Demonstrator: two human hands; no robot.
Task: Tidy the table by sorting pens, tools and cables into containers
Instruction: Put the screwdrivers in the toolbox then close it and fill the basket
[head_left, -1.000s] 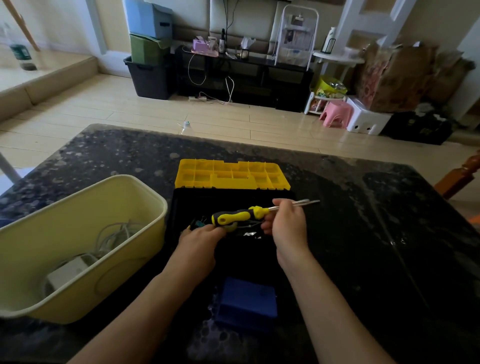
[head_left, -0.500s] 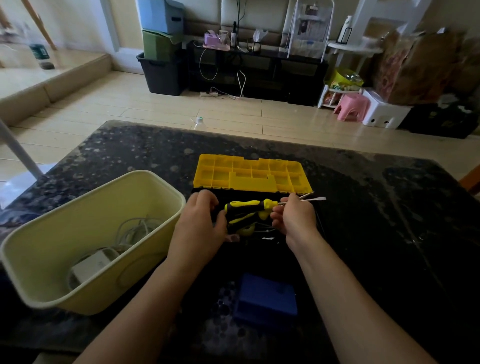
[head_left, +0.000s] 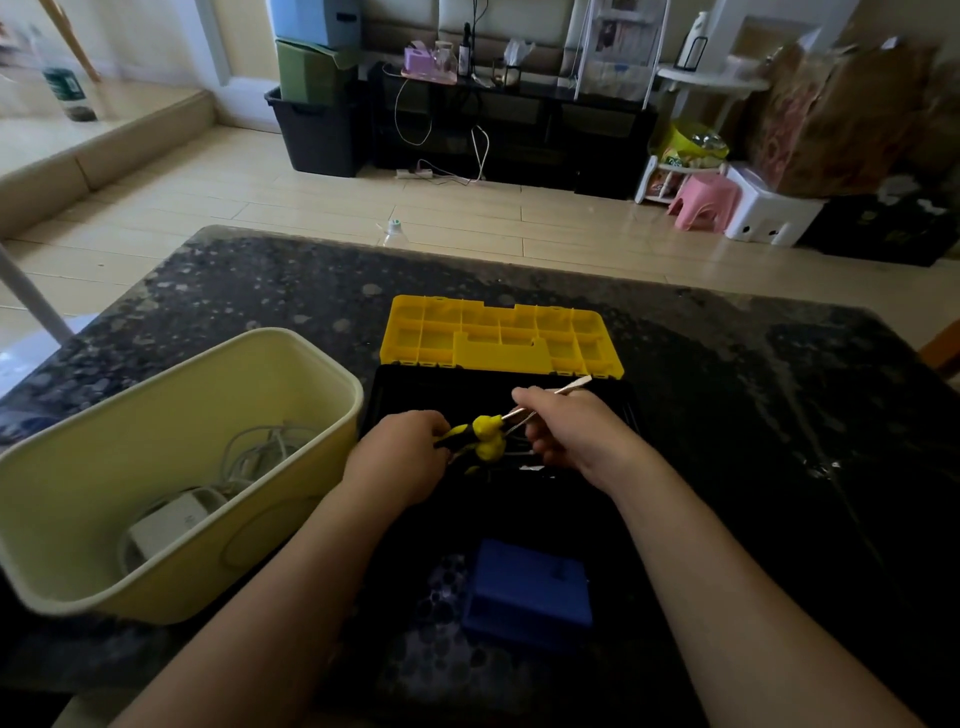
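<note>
Right hand (head_left: 576, 436): fingers curled round the metal shafts of the yellow-and-black screwdrivers (head_left: 485, 427), one flat tip poking out past the knuckles on the far side. It looks like two drivers bundled together, but the count is uncertain. Left hand (head_left: 400, 457): just to the left, clenched on the handle ends of the same bundle, so the tools span the gap between the two hands. Directly beneath both hands is the open black toolbox (head_left: 410, 387). Its inside is too dark to read, and I cannot tell whether the drivers touch the bottom or hang just above it. Beyond the hands, the yellow compartment lid (head_left: 498, 353) lies folded back flat. Left of the left hand is the cream bin (head_left: 171, 400), with white cables (head_left: 260, 447) and a charger brick (head_left: 166, 525) inside. Nearer the body, between the forearms, is a blue box (head_left: 527, 587) on the dark stone table (head_left: 753, 415). Step judged: tools are being stowed, and cables appear sorted. The next move calls for lowering the bundle level into the toolbox and loosening both grips together, keeping the tip inside the wall.
</note>
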